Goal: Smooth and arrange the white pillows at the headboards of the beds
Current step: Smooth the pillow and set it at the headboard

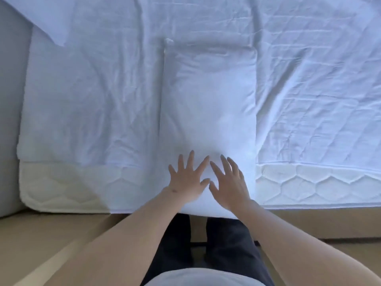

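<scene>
A white pillow (208,108) lies lengthwise across the bed, its near end hanging slightly over the mattress edge. My left hand (186,178) and my right hand (228,182) rest flat on that near end, side by side, fingers spread and straight. The corner of a second white pillow (47,15) shows at the top left. A wrinkled white sheet (92,100) covers the bed on both sides of the pillow.
The quilted mattress side (317,184) is bare along the near edge. A grey upholstered headboard (10,100) runs down the left. The wooden floor (41,244) lies below, and my dark trousers (206,248) stand against the bed.
</scene>
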